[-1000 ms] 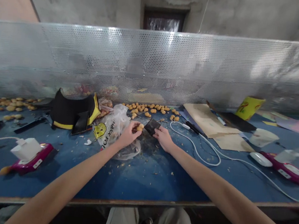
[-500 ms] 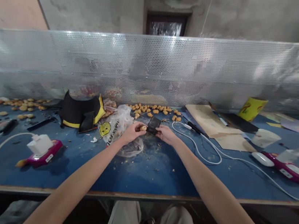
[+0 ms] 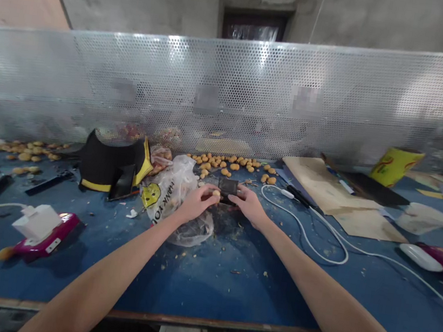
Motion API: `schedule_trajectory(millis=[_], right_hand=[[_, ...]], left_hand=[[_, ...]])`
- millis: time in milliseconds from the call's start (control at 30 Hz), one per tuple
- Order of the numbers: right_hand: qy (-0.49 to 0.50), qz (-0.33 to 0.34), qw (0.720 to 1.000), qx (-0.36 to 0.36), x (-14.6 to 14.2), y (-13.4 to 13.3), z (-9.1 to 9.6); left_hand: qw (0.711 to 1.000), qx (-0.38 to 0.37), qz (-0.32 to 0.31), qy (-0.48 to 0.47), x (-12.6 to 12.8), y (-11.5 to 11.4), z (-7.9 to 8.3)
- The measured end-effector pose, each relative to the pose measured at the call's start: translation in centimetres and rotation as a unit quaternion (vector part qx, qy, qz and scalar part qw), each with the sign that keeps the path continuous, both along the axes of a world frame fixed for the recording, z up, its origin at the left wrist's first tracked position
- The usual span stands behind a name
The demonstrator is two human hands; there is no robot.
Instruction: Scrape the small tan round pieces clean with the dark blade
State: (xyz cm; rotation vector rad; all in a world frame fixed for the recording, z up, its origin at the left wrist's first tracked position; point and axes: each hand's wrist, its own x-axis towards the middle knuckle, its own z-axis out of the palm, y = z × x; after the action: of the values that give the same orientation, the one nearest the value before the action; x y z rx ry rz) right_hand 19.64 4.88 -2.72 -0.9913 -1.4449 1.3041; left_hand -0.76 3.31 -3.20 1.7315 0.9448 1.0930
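Observation:
Near the middle of the blue table, my left hand pinches a small rounded tan piece between thumb and fingers. The piece looks like a nut or a wooden bead; I cannot tell which. Beside it, my right hand grips the right side of a dark, flat, square piece. The tan piece is close against the dark one's left edge; whether they touch is not clear. A crumpled clear plastic bag with a yellow print lies by my left hand. Several similar tan pieces lie beyond my hands.
A perforated metal screen closes off the table's back. To the left are a black and yellow holder and a magenta power strip. At the right lie a white cable, brown cardboard and a yellow cylinder.
The view has shifted slightly down. The dark piece has turned from slanted to nearly level, and my hands have come closer together, with the tan piece now nearer it.

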Motion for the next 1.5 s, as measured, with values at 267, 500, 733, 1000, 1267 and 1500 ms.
schedule_trajectory(millis=[267,500,733,1000,1267,1500], right_hand=[[-0.036,-0.064,0.992,0.104,0.3,1.0,-0.7],[-0.117,-0.095,0.970,0.193,0.4,1.5,-1.0],[-0.208,-0.092,0.938,0.263,0.0,0.8,-0.5],[-0.241,-0.024,0.920,0.308,-0.1,0.4,0.0],[-0.273,-0.050,0.874,0.398,0.2,1.3,-0.4],[-0.308,-0.076,0.828,0.462,-0.2,0.8,0.1]], left_hand=[[1.000,0.000,-0.016,-0.007,0.1,-0.3,0.4],[1.000,-0.003,0.010,-0.022,0.3,0.2,-0.5],[0.998,0.026,0.029,0.044,0.4,0.3,-0.3],[0.990,0.047,0.056,0.122,0.2,0.7,-0.2],[0.986,0.063,0.078,0.131,0.5,0.6,-0.1],[0.981,0.071,0.087,0.157,0.6,0.8,-0.4]])
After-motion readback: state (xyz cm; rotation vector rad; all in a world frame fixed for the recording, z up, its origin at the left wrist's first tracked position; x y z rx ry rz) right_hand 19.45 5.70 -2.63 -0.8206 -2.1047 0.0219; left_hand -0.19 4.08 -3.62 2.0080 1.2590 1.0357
